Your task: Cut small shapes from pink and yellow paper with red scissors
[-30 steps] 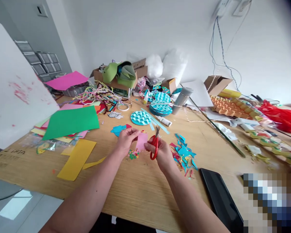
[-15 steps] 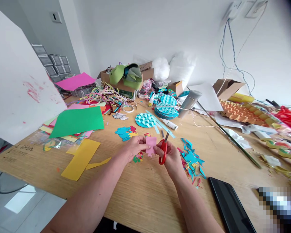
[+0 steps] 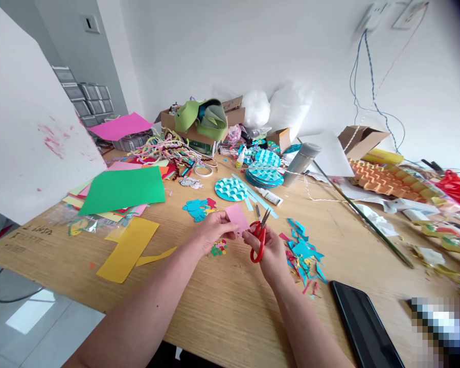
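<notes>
My left hand (image 3: 214, 231) pinches a small piece of pink paper (image 3: 237, 217), which is tilted between my two hands. Red-handled scissors (image 3: 258, 244) rest in my right hand (image 3: 272, 250), their blades pointing up and away from me. The fingertips of that hand come up to the lower right corner of the pink paper; whether they grip it is hard to make out. Below the paper lie small red, green and yellow paper dots (image 3: 219, 248). Just beyond my left hand are blue fish-shaped cutouts (image 3: 195, 209). Blue paper scraps (image 3: 303, 249) lie right of my right hand.
Yellow paper (image 3: 128, 250) and a green sheet (image 3: 122, 190) lie left. Scalloped blue discs (image 3: 230, 189), a glue tube (image 3: 270, 197) and a silver flask (image 3: 301, 162) stand or lie beyond my hands. A black phone (image 3: 364, 322) is at the near right, a long green stick (image 3: 368, 223) behind it.
The pink paper has turned from upright to a slant, its top leaning left. The scissors' handles have spread apart a little in my right hand.
</notes>
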`<state>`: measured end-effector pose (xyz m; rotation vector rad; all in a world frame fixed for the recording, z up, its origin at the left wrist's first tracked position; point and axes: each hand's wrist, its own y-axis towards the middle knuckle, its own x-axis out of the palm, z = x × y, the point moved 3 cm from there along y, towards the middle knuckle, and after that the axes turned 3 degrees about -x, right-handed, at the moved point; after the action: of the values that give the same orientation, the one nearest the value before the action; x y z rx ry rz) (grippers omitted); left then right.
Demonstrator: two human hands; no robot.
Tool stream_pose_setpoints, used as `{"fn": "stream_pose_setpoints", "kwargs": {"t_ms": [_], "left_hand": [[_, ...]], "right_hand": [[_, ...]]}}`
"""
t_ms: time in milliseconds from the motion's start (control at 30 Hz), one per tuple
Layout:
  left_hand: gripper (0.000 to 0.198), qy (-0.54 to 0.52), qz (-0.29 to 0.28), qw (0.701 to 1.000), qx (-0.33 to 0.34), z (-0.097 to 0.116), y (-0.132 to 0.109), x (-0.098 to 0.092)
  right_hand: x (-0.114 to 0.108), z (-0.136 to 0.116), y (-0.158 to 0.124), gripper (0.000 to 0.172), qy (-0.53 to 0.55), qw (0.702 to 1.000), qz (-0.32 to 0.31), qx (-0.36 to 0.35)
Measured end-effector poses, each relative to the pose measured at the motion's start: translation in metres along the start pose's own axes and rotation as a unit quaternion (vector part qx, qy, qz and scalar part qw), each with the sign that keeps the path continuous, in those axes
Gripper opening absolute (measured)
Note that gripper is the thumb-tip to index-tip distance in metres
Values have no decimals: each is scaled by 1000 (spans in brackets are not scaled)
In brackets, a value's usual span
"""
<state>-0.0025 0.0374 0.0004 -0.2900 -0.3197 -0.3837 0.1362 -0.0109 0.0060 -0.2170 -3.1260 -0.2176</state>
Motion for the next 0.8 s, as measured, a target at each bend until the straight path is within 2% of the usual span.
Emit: {"fn": "stream_pose_setpoints", "kwargs": {"t_ms": [133,333,433,567,800], "left_hand": [[23,33,-42,999,-9,-1,-2,2],[22,20,-29,999,-15,-2,-2,4],[23,-10,-7,1000,-17,-1,-2,5],[23,-95,25,995,-1,2,-1,3],[21,-166,41,985,-5,2,0,-1]], "right_hand": [[-1,-2,0,36,-4,1000,0,-2],[-3,-7,-1,33,-13,1000,3,-5],[-7,-8,-1,37,-40,999,4,-17],[-9,-7,-2,44,-107,993,-41,-6],[1,-4,-7,50,-170,976,-122,55]]}}
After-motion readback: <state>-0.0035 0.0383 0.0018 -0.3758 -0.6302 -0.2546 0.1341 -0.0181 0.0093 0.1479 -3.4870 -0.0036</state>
